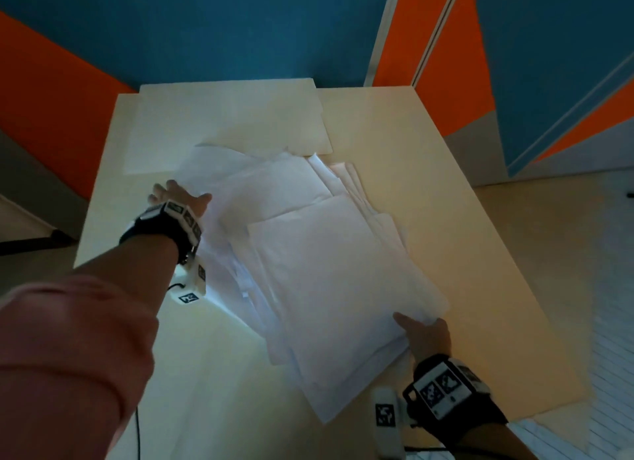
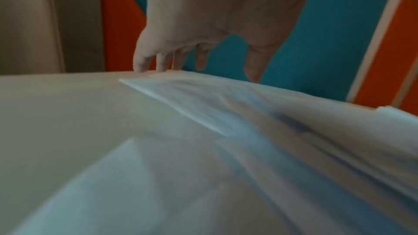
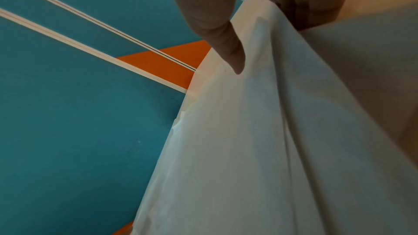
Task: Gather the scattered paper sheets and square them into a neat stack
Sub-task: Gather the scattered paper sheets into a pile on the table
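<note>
Several white paper sheets [image 1: 329, 260] lie fanned in a loose, skewed pile in the middle of the cream table [image 1: 456, 199]. My left hand [image 1: 180, 197] is at the pile's far left edge. In the left wrist view its straight fingers [image 2: 158, 60] point down and touch the edge of the sheets [image 2: 248, 149]. My right hand [image 1: 425, 332] holds the pile's near right corner, which is lifted a little. Its thumb [image 3: 226, 42] lies on top of the paper [image 3: 260, 149], and the other fingers are hidden underneath.
A large cream board [image 1: 233, 116] lies flat at the far side of the table, partly under the sheets. The table's right edge drops to a pale floor [image 1: 555, 253]. Blue and orange wall panels [image 1: 206, 30] stand behind.
</note>
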`<state>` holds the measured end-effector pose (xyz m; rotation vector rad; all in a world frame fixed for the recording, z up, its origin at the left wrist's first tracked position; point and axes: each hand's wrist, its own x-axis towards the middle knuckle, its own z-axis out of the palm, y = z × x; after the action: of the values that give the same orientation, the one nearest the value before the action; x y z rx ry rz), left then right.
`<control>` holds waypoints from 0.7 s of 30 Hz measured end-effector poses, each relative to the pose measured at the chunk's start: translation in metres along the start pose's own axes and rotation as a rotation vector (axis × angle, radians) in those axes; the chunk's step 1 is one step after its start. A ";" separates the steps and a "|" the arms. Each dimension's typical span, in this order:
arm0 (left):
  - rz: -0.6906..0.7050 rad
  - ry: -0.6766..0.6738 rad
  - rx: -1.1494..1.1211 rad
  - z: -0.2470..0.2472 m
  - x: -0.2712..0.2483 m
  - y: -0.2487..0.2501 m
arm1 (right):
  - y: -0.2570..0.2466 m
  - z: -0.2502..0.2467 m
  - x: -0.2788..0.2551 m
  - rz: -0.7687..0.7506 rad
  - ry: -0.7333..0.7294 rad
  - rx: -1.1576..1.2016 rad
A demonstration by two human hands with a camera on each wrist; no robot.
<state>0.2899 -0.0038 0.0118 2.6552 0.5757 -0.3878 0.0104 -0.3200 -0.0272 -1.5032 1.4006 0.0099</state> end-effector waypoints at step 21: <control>0.122 -0.241 -0.114 0.000 0.024 0.000 | -0.084 -0.017 0.070 -0.228 -0.361 -0.088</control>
<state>0.3114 0.0039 0.0032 2.4718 0.3481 -0.6086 0.0841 -0.4003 -0.0078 -1.6325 0.9476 0.1942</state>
